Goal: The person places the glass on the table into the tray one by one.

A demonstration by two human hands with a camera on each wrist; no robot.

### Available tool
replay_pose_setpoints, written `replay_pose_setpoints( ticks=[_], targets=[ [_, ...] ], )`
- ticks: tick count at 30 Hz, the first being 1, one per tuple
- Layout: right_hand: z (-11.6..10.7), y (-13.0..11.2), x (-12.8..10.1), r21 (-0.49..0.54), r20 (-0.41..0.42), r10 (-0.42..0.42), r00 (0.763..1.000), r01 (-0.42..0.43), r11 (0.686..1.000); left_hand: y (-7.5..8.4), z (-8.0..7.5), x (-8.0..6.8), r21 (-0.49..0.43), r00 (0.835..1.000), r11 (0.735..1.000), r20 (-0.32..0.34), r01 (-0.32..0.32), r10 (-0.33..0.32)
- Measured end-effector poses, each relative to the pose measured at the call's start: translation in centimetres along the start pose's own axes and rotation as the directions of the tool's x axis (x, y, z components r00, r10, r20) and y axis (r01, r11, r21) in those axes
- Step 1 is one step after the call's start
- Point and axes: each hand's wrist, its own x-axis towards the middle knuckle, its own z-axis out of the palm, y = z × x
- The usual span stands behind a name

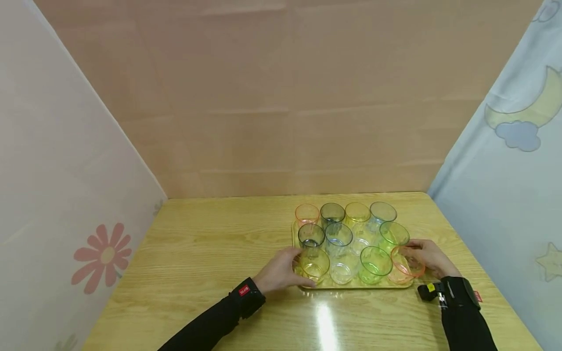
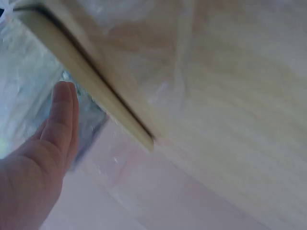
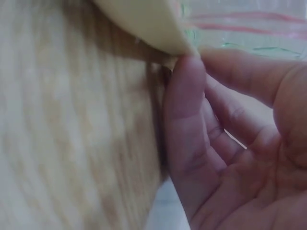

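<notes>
A yellow tray (image 1: pixel 351 286) stands on the wooden table (image 1: pixel 210 253) and carries several coloured see-through cups in rows. My left hand (image 1: pixel 287 269) cups the tray's front left corner beside a yellow cup (image 1: pixel 314 263). In the left wrist view one straight finger (image 2: pixel 62 120) lies close to the tray's edge (image 2: pixel 96 86). My right hand (image 1: pixel 419 257) holds the front right corner next to a pink cup (image 1: pixel 406 267). The right wrist view shows curled fingers (image 3: pixel 187 120) touching the tray's corner (image 3: pixel 148 24).
Paper-covered walls close in the table at the back (image 1: pixel 281 122), the left (image 1: pixel 57 195) and the right (image 1: pixel 505 195). Bare tabletop stretches left of the tray and in front of it. Both arms wear black sleeves with wrist cameras.
</notes>
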Motion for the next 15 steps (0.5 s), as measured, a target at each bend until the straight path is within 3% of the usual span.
replay_pose_setpoints(
  ticks=[5, 10, 13, 15],
  targets=[
    [-0.8, 0.3, -0.4, -0.074, -0.034, -0.074, 0.997, 0.071, 0.995, -0.5, -1.7, -0.3, -0.04, 0.999, 0.999, -0.029, 0.036, -0.037],
    [-1.3, 1.6, 0.3, -0.168, -0.183, -0.044, 0.982, 0.013, 0.986, -1.1, -3.9, -0.3, -0.086, 0.989, 0.992, -0.114, 0.089, -0.099],
    [-2.0, 4.3, 1.9, -0.234, -0.279, -0.104, 0.955, 0.037, 0.971, -1.5, -5.3, -0.3, -0.082, 0.976, 0.99, -0.175, 0.114, -0.127],
    [-2.2, 5.3, 2.9, -0.266, -0.344, -0.166, 0.924, 0.074, 0.961, -1.9, -6.2, -0.3, -0.053, 0.965, 0.99, -0.225, 0.127, -0.136]
  ],
)
